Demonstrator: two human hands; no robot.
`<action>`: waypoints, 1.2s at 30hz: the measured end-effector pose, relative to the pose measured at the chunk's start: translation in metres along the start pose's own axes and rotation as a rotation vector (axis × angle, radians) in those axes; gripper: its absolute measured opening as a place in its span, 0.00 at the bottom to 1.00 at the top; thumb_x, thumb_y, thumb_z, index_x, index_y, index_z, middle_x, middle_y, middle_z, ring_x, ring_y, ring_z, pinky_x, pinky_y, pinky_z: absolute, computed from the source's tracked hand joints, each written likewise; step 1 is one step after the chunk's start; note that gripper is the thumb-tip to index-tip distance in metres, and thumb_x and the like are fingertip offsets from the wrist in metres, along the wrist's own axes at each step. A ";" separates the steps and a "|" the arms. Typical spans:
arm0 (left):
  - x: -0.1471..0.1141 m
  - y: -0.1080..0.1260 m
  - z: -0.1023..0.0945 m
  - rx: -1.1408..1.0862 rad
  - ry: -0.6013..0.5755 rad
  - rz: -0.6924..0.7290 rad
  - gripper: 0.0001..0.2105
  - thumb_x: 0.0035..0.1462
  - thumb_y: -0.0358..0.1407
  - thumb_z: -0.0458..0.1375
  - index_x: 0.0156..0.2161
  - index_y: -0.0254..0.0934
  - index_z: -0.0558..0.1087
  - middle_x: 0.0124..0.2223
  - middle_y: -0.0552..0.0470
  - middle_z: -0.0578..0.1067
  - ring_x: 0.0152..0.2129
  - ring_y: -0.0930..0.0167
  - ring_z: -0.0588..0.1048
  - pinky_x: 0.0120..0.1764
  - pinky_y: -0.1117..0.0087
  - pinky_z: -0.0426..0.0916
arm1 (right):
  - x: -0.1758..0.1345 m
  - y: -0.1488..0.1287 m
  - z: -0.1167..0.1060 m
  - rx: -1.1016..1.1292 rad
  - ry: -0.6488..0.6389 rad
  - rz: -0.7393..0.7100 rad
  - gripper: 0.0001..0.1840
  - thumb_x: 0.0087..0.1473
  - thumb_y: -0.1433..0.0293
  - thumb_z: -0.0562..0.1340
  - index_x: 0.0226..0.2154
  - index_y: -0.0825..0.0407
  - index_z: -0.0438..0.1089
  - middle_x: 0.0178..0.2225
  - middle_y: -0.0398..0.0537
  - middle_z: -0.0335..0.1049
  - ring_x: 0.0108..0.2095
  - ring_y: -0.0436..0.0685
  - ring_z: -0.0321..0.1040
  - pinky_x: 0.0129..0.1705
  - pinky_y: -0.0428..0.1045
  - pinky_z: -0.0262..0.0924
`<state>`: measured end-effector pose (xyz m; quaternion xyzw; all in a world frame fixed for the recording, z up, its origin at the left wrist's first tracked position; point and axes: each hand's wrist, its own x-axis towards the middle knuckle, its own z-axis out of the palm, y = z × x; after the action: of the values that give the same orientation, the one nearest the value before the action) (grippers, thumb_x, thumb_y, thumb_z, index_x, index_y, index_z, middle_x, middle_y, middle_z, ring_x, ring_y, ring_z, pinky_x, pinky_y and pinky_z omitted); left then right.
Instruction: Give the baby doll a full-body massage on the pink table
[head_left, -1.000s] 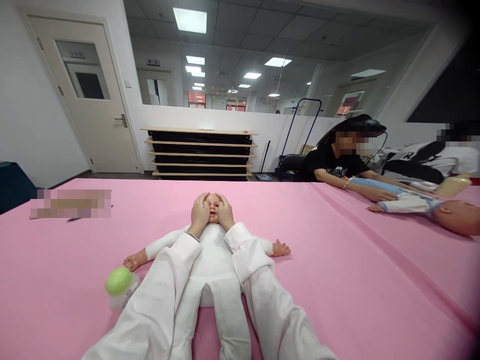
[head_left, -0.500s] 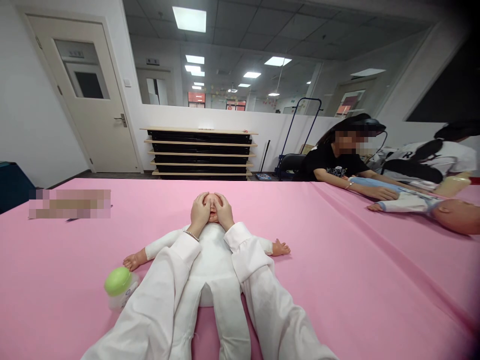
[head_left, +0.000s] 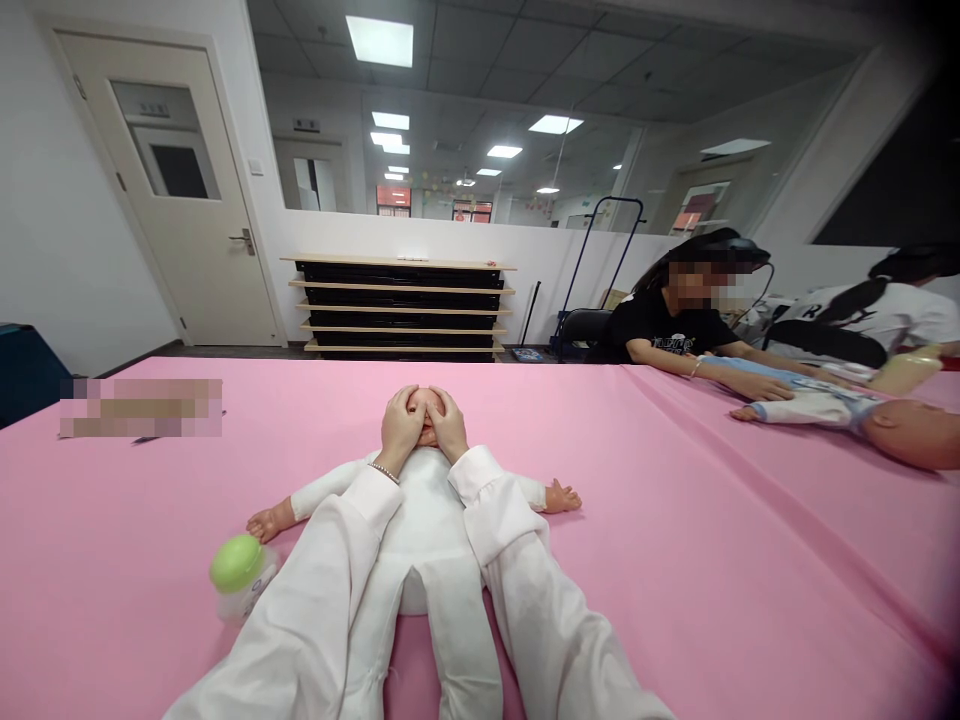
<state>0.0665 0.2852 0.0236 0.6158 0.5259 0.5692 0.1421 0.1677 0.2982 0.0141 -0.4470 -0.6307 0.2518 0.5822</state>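
A baby doll (head_left: 427, 510) with a white cloth body lies on its back, its arms spread and its legs toward me. My left hand (head_left: 402, 428) cups the left side of its head (head_left: 426, 398), fingers curved along the side and the thumb on the face. On the other side, my right hand (head_left: 451, 425) holds the head in the same way. Both thumbs come close together over the middle of the face and cover much of it. Beside my left sleeve stands a clear jar with a green lid (head_left: 237, 563), near the doll's hand (head_left: 270, 520).
A pink cloth (head_left: 675, 560) covers the table. At the right, a person in black (head_left: 667, 320) touches another doll (head_left: 900, 430) in blue and white; a second person (head_left: 870, 310) sits beyond. A blurred-out item (head_left: 142, 408) lies at the far left. Stacked shelves (head_left: 401, 305) stand behind.
My thumbs have shifted slightly inward and down over the doll's face. Both hands still hold its head, and the doll and jar stay in place.
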 end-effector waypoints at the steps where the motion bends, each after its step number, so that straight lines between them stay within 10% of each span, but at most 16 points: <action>1: 0.000 0.000 0.000 -0.005 0.003 -0.001 0.15 0.51 0.33 0.53 0.46 0.37 0.69 0.49 0.47 0.71 0.47 0.65 0.68 0.52 0.61 0.61 | 0.000 -0.001 0.000 -0.004 0.002 0.000 0.19 0.48 0.66 0.56 0.44 0.50 0.66 0.47 0.48 0.66 0.49 0.55 0.61 0.54 0.52 0.53; 36: 0.003 0.000 0.002 -0.069 0.003 -0.112 0.19 0.52 0.25 0.43 0.46 0.34 0.70 0.50 0.46 0.71 0.49 0.68 0.67 0.53 0.65 0.60 | 0.004 0.005 0.004 0.021 0.030 0.109 0.23 0.48 0.76 0.46 0.43 0.50 0.67 0.48 0.45 0.66 0.49 0.52 0.61 0.54 0.50 0.54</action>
<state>0.0675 0.2880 0.0245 0.5793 0.5398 0.5792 0.1938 0.1656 0.3046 0.0116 -0.4785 -0.5937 0.2830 0.5818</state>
